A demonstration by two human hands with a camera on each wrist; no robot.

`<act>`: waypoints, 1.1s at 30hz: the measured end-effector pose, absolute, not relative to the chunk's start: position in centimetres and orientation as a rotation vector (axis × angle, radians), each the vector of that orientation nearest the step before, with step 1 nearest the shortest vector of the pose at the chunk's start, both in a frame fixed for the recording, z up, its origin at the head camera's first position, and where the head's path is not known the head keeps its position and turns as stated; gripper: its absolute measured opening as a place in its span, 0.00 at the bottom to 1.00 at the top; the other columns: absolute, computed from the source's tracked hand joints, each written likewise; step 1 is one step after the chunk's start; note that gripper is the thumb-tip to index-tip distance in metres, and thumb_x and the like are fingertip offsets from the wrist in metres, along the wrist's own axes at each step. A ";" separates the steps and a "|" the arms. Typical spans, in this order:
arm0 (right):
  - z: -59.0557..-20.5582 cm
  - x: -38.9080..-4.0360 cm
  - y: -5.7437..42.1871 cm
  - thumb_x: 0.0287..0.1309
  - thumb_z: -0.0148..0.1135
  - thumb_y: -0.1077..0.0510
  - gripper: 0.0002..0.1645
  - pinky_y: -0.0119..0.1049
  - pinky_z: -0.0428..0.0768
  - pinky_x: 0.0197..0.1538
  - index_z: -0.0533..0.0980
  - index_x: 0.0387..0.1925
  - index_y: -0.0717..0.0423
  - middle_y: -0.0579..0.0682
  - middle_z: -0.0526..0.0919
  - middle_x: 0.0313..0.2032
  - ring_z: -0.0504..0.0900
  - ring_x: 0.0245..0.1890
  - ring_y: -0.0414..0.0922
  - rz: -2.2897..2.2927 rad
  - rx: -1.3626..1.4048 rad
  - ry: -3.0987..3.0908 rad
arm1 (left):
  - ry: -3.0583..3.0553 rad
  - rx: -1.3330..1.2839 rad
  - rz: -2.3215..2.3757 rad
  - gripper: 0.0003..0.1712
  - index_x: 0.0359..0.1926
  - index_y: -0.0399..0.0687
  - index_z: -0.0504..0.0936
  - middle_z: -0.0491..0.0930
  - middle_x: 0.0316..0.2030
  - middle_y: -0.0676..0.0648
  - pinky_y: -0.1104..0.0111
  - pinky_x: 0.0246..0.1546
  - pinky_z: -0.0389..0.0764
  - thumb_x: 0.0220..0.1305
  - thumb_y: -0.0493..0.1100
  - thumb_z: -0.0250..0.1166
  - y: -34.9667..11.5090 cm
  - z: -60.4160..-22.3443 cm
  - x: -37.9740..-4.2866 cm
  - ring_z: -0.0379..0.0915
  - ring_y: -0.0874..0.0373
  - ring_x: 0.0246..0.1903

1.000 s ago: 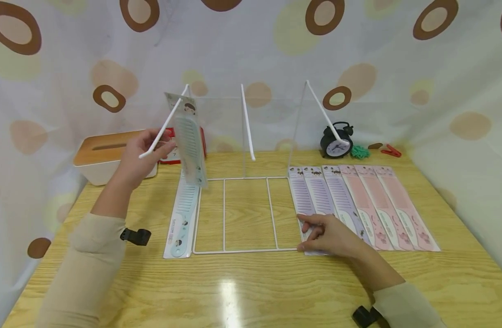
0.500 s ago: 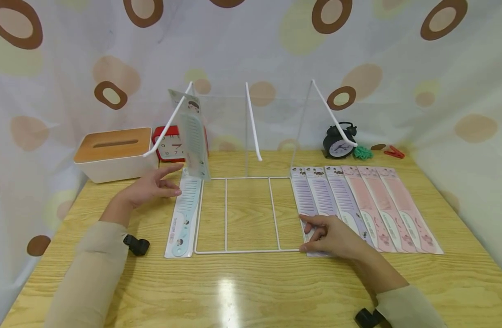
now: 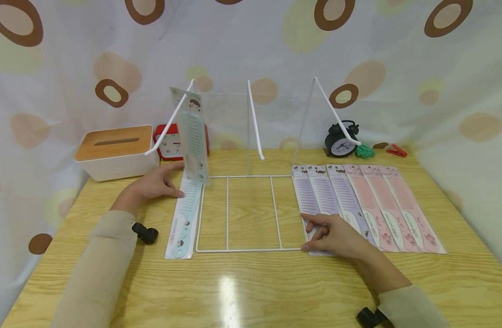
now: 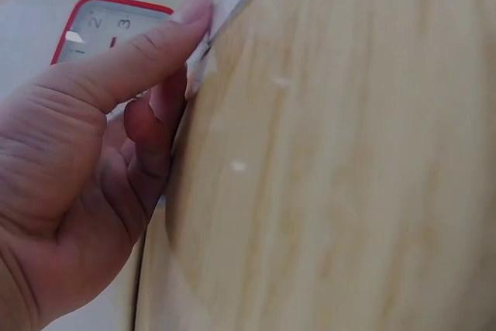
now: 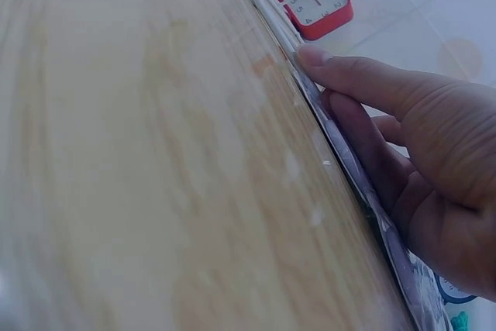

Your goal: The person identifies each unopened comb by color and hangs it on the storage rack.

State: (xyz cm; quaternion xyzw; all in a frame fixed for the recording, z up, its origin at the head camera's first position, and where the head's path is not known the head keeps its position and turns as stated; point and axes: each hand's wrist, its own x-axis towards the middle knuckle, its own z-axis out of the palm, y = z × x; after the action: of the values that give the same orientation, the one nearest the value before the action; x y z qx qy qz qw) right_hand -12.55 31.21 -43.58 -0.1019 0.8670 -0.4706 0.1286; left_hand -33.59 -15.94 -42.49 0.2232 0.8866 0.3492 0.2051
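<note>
Currently, left fingers: we spread the thumb and index of our left hand [image 3: 154, 184] apart, unclenched, touching the long near edge of a flat, pale-blue comb in clear plastic packaging [image 3: 184, 223].
Flat blue comb: it lies on the yellow wood-grain table [image 3: 296, 291], just right of our left fingertips and beside the rack's left side.
Step in hand: we judge that we are taking up this comb; its twin, a translucent blue packaged comb [image 3: 195, 141], hangs upright on the left white prong [image 3: 164, 126].
Next move: it would call for pinching that edge and lifting the pack without bending it.
Right fingers: our right hand [image 3: 334, 232] rests at the rack's front right corner, over the nearest purple pack; we cannot tell whether it grips.
Rack: our white wire rack [image 3: 251, 250] stands between both hands.
Farther right: three purple packaged combs [image 3: 304, 193], then three pink packaged combs [image 3: 371, 200].
Behind: a red-framed clock [image 3: 169, 145] and a round black alarm clock [image 3: 342, 146].
</note>
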 end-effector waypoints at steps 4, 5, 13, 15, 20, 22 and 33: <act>-43.5 -12.5 31.2 0.48 0.80 0.53 0.50 0.27 0.81 0.33 0.67 0.69 0.66 0.54 0.81 0.41 0.86 0.29 0.39 -1.361 -0.299 2.523 | 2.432 0.665 1.062 0.56 0.78 0.51 0.57 0.77 0.28 0.45 0.70 0.35 0.75 0.53 0.46 0.79 -16.4 -42.8 -33.1 0.71 0.56 0.30; -43.5 -12.6 31.2 0.48 0.80 0.53 0.50 0.27 0.80 0.32 0.68 0.69 0.66 0.54 0.81 0.41 0.86 0.29 0.39 -1.364 -0.298 2.522 | 2.423 0.671 1.100 0.55 0.77 0.49 0.58 0.74 0.28 0.46 0.71 0.34 0.74 0.53 0.45 0.79 -16.6 -43.0 -32.9 0.69 0.56 0.29; -43.6 -12.7 31.2 0.47 0.80 0.53 0.51 0.27 0.81 0.32 0.67 0.69 0.65 0.54 0.81 0.41 0.86 0.29 0.40 -1.366 -0.302 2.503 | 2.534 0.610 1.166 0.31 0.65 0.45 0.77 0.69 0.28 0.47 0.69 0.31 0.68 0.61 0.45 0.73 -17.5 -43.7 -31.5 0.64 0.55 0.31; -43.7 -12.7 31.2 0.47 0.80 0.53 0.51 0.27 0.81 0.32 0.67 0.70 0.65 0.54 0.81 0.41 0.86 0.29 0.40 -1.368 -0.298 2.499 | 2.567 0.560 1.141 0.27 0.61 0.44 0.80 0.72 0.32 0.46 0.69 0.34 0.69 0.63 0.47 0.71 -17.6 -43.3 -31.2 0.66 0.54 0.35; -43.8 -12.6 31.5 0.46 0.81 0.53 0.52 0.27 0.80 0.31 0.67 0.69 0.65 0.55 0.81 0.41 0.85 0.29 0.39 -1.374 -0.278 2.495 | 2.569 0.560 1.098 0.22 0.51 0.40 0.80 0.77 0.39 0.44 0.68 0.39 0.75 0.65 0.52 0.68 -17.7 -41.2 -30.4 0.70 0.53 0.39; -43.8 -12.6 31.5 0.46 0.81 0.53 0.52 0.27 0.80 0.31 0.67 0.69 0.65 0.55 0.81 0.41 0.85 0.29 0.39 -1.370 -0.279 2.498 | 2.506 0.616 1.145 0.19 0.48 0.39 0.80 0.79 0.39 0.43 0.66 0.38 0.80 0.67 0.49 0.67 -17.7 -40.3 -30.0 0.74 0.53 0.38; -43.6 -12.6 31.3 0.46 0.81 0.52 0.51 0.26 0.79 0.31 0.68 0.69 0.64 0.53 0.81 0.40 0.85 0.28 0.39 -1.345 -0.279 2.513 | 2.317 0.948 1.445 0.01 0.40 0.41 0.79 0.83 0.36 0.51 0.70 0.35 0.82 0.70 0.34 0.61 -18.7 -34.8 -26.9 0.80 0.55 0.34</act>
State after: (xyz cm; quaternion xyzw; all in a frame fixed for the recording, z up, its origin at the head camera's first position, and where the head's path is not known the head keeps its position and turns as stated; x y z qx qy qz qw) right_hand -12.63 31.31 -43.60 -0.0965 0.8691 -0.4651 0.1382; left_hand -26.87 -18.74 -34.76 0.3253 0.7953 0.4959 0.1255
